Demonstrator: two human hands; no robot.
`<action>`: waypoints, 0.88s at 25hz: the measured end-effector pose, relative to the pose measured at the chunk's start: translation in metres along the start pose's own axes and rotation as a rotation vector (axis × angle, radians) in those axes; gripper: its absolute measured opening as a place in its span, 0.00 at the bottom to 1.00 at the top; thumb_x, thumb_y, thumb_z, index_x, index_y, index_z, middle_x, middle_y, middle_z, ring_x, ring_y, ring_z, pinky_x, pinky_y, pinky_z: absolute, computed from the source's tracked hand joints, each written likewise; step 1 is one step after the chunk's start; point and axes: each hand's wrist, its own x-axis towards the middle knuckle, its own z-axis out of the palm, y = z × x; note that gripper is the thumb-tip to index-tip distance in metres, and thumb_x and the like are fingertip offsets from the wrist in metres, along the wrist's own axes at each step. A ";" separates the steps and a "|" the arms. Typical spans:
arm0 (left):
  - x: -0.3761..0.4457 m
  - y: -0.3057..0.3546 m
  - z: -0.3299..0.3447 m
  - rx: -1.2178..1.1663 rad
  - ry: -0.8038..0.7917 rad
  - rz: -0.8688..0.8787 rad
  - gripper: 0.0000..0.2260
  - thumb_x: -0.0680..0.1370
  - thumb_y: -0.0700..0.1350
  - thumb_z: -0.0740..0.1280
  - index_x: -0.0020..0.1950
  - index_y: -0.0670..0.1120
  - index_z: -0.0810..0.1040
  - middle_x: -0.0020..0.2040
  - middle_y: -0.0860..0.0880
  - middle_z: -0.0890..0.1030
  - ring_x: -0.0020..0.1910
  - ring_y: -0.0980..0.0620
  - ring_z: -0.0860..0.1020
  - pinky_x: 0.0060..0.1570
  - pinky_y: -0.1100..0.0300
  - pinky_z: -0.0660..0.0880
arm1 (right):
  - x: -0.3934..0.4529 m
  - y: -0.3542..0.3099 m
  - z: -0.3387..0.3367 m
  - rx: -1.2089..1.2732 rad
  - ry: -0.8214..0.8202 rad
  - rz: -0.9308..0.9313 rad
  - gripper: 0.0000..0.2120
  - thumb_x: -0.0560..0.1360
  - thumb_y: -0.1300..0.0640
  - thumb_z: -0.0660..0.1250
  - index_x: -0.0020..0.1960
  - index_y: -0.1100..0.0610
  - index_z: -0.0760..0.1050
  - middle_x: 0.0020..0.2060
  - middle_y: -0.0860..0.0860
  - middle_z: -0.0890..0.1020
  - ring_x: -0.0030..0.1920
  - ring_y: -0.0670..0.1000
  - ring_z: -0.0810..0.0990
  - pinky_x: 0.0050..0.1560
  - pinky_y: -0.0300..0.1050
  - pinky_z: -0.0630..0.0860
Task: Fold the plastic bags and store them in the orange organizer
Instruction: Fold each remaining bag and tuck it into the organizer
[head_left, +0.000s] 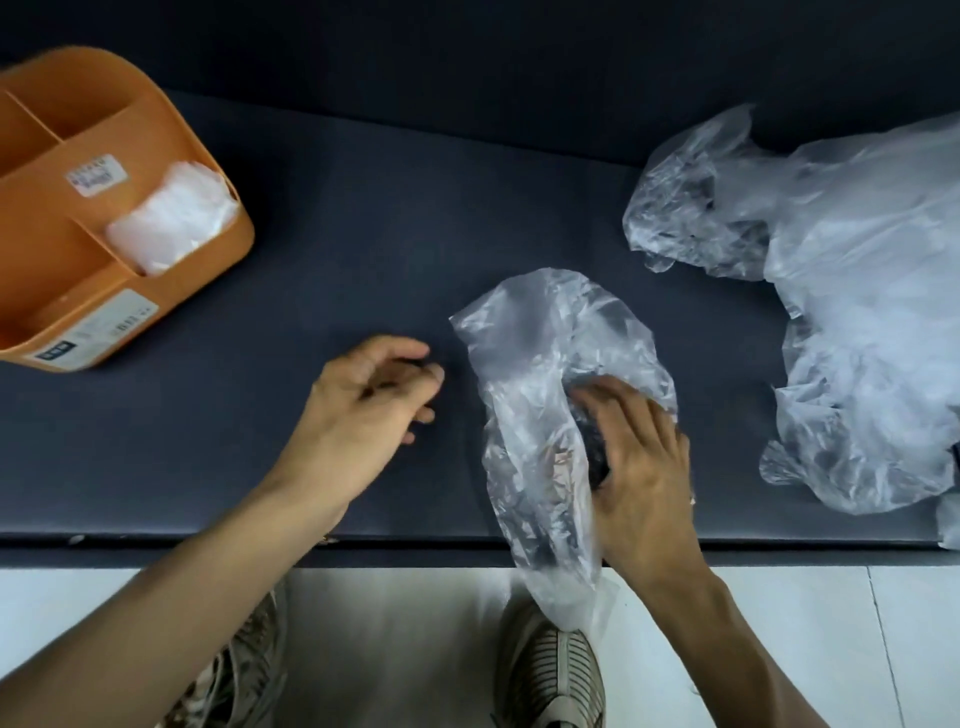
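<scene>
The wide dark grey padded surface (363, 234) carries everything here. On its right side lies a big loose heap of crumpled clear plastic bags (841, 291), not yet folded. At the far left stands the orange plastic organizer with several compartments (47, 249), and one compartment near its right wall already holds a bundle of folded clear plastic (171, 223). Between them, near the front edge, lies a single crumpled clear plastic bag (535, 395), and its lower end hangs over the edge toward the pale floor. The right hand (639, 467) has its fingers pushed into the folds of this bag and seems to grip it, though the plastic partly hides the fingertips. The left hand (369, 395) hovers just beside the bag, fingers loosely curled and holding nothing. The step in hand is probably the start of folding this bag; the next move likely calls for both hands to spread it flat before any fold.
</scene>
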 end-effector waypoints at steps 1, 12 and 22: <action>0.005 0.004 0.000 -0.088 0.018 -0.063 0.12 0.78 0.45 0.72 0.62 0.50 0.79 0.44 0.49 0.86 0.39 0.51 0.85 0.36 0.63 0.80 | 0.000 0.001 0.001 0.006 -0.038 -0.055 0.23 0.80 0.41 0.60 0.69 0.52 0.74 0.68 0.51 0.76 0.68 0.57 0.74 0.65 0.63 0.71; 0.026 0.000 -0.030 -0.401 0.109 -0.029 0.11 0.71 0.32 0.73 0.46 0.47 0.81 0.38 0.49 0.84 0.38 0.55 0.82 0.37 0.64 0.79 | 0.022 0.040 -0.005 0.125 -0.024 -0.267 0.26 0.76 0.45 0.68 0.71 0.55 0.75 0.70 0.49 0.76 0.76 0.53 0.67 0.77 0.55 0.61; -0.003 0.008 -0.071 0.344 -0.424 -0.027 0.12 0.71 0.50 0.78 0.52 0.60 0.83 0.45 0.49 0.86 0.42 0.50 0.84 0.41 0.58 0.79 | 0.018 0.024 -0.019 0.186 0.224 0.127 0.19 0.76 0.49 0.65 0.65 0.54 0.72 0.60 0.54 0.75 0.56 0.60 0.77 0.55 0.65 0.74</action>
